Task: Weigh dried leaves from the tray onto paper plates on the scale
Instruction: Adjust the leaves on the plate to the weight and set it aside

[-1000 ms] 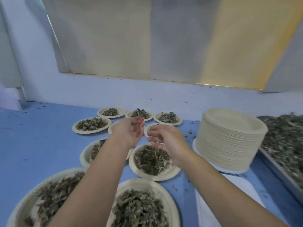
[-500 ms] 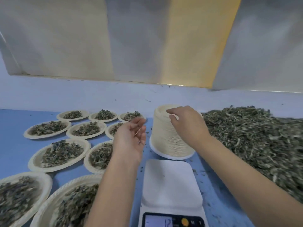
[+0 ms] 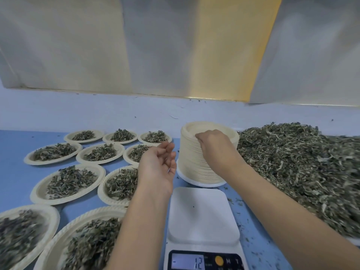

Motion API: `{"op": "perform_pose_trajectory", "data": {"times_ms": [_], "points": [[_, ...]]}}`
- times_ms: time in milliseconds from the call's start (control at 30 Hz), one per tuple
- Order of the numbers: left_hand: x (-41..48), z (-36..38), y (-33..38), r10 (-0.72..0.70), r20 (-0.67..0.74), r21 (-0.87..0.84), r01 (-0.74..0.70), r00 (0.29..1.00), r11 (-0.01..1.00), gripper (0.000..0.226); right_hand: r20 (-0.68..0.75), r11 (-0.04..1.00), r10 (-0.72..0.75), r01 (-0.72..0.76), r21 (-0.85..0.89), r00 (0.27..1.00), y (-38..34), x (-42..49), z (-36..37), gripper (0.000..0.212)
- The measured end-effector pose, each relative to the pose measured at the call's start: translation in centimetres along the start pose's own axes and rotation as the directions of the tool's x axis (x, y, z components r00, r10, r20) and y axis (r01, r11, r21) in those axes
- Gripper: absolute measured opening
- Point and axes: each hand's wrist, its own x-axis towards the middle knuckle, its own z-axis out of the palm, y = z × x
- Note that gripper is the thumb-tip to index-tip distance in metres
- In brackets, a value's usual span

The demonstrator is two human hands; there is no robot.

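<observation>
Since a moment ago, right hand (image 3: pixel 216 149) has settled onto the plate stack (image 3: pixel 194 164), fingers pinching its top rim. Left hand (image 3: pixel 157 166) hovers open, empty, beside it. Bare scale (image 3: pixel 202 215) platform sits between filled plates (image 3: pixel 68 182) and the heaped leaves (image 3: pixel 296 172).

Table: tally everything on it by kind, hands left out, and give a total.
Plates with leaves: 10
Stack of empty plates: 1
Scale: 1
Pile of loose leaves: 1
Total: 13
</observation>
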Motion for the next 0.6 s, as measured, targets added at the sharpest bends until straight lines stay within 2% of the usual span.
{"op": "perform_pose_trajectory", "data": {"times_ms": [233, 600], "points": [[-0.1, 0.4, -0.4, -0.017, -0.001, 0.004, 0.017, 1.0, 1.0, 0.023, -0.02, 0.998, 0.017, -0.016, 0.059, 1.0, 0.2, 0.7, -0.3, 0.029], [-0.1, 0.5, -0.6, -0.035, 0.01, -0.011, 0.035, 0.999, 0.999, 0.023, -0.172, 0.993, -0.103, 0.092, -0.069, 0.98, 0.0, -0.2, 0.9, 0.045]]}}
